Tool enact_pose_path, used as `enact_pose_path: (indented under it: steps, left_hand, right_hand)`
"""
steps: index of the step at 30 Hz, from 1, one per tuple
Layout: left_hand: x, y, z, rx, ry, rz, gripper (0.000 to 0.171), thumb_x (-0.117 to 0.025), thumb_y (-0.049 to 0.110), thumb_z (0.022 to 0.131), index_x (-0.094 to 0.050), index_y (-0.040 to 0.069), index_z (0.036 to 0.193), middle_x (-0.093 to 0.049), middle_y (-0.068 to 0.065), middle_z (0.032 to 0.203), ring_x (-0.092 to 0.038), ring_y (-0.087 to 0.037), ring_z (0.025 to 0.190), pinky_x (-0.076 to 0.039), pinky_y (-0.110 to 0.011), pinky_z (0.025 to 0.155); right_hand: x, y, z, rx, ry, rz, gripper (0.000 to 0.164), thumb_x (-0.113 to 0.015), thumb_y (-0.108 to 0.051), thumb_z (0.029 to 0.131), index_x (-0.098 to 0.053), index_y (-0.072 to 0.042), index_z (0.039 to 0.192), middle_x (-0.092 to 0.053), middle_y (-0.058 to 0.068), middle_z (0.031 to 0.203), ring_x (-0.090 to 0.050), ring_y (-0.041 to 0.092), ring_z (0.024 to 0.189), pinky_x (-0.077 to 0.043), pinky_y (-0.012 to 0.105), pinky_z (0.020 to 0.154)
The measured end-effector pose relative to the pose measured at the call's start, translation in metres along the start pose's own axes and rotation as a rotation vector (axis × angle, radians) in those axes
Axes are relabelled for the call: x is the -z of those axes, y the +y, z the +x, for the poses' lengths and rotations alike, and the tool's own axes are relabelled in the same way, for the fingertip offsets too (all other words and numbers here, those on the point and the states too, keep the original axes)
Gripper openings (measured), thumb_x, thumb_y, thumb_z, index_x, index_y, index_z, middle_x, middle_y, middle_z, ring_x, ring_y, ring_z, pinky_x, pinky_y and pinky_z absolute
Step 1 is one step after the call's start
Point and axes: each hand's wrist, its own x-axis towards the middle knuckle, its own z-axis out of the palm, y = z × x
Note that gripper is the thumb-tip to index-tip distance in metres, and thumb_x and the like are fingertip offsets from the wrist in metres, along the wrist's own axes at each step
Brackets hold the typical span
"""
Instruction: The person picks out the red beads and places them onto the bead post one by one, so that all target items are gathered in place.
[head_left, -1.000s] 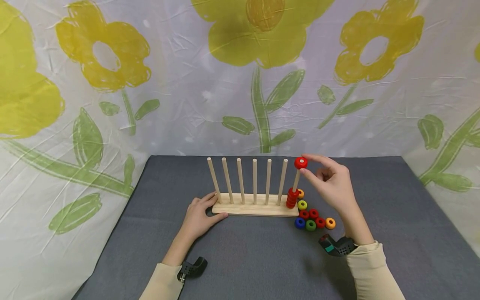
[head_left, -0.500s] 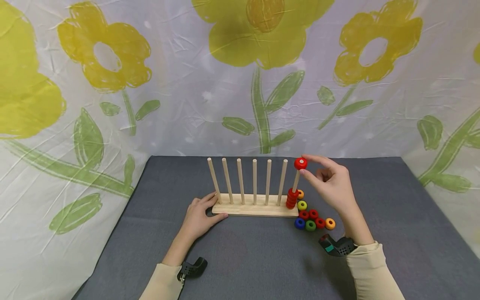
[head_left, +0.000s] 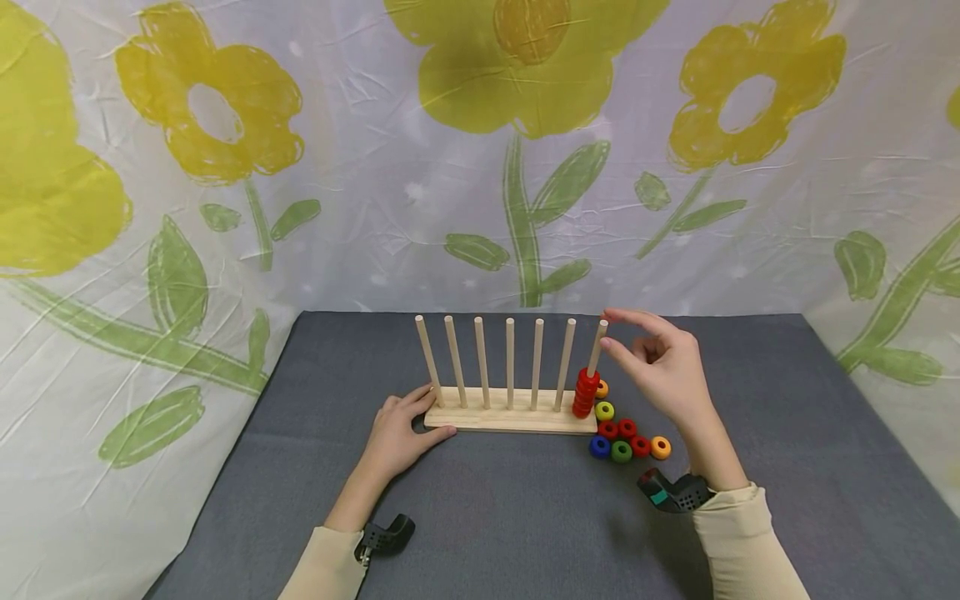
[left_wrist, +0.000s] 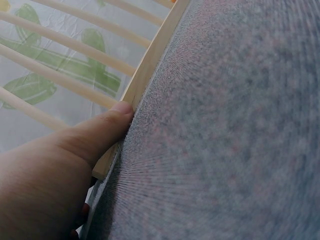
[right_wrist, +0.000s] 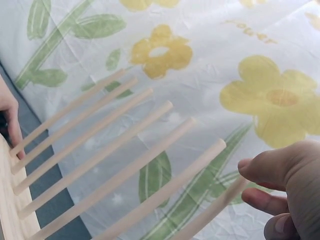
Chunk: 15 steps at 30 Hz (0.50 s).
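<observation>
My left hand (head_left: 399, 433) holds the left end of a wooden peg stand (head_left: 510, 421), thumb (left_wrist: 107, 125) on the front edge and fingers behind it. A row of several upright pegs rises from the base. On the rightmost peg (head_left: 597, 350) sits a stack of red beads (head_left: 585, 396), the lowest at the base. Beside the top of that peg is my right hand (head_left: 663, 367), thumb and forefinger parted with no bead between them. In the right wrist view the stack is out of sight, but the thumb (right_wrist: 262, 167) shows close to the peg.
Loose beads lie by the stand's right end: a blue bead (head_left: 599, 455), a green bead (head_left: 621, 459), a yellow bead (head_left: 604, 417), red beads (head_left: 627, 435) and orange ones, one orange bead (head_left: 661, 456) furthest right. A flower-printed cloth (head_left: 375, 208) hangs behind the grey tabletop (head_left: 487, 517).
The red bead that my right fingers held at the peg's top has dropped down the peg onto the red stack. My right hand stays in place; my left hand has not moved.
</observation>
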Motion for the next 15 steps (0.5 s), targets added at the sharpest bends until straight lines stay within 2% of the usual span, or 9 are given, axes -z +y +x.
enact_pose_path:
  steps: [15]
  left_hand:
    - [0.0003, 0.0006, -0.0002, -0.005, 0.005, 0.0, 0.08, -0.082, 0.051, 0.083, -0.058, 0.007, 0.145, -0.051, -0.01, 0.15, -0.05, -0.026, 0.098, -0.041, -0.046, 0.083]
  right_hand:
    - [-0.0001, 0.0, -0.0001, 0.001, -0.008, -0.008, 0.034, -0.075, 0.009, 0.088, -0.071, 0.005, 0.121, -0.034, 0.004, 0.049, -0.026, 0.004, 0.043, -0.024, 0.031, 0.042]
